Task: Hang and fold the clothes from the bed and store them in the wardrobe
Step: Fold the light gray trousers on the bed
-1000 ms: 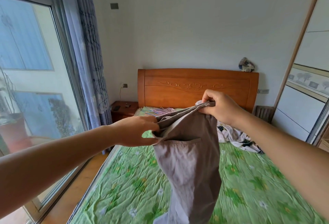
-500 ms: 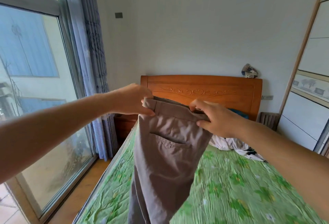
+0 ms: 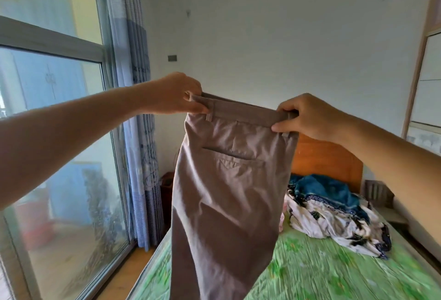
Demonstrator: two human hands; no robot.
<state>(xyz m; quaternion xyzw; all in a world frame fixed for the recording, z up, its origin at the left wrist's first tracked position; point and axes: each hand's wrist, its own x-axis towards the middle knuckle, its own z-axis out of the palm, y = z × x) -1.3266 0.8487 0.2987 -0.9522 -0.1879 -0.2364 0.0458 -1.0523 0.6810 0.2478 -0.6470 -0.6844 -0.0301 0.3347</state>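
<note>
presently, grey-brown trousers (image 3: 229,192) hang in the air above the near left of the bed (image 3: 322,273). left hand (image 3: 176,94) and right hand (image 3: 307,118) each pinch an end of the waistband, fingers (image 3: 286,111) curled over the band. a heap of clothes (image 3: 334,213) lies far right by the headboard (image 3: 327,159).

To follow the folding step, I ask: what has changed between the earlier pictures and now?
Both hands rose and drew apart: the left hand and right hand have pulled the bunched waistband of the trousers out straight, and they now hang higher above the bed. Unchanged: each hand still pinches one waistband end; the pile of clothes stays on the bed.
</note>
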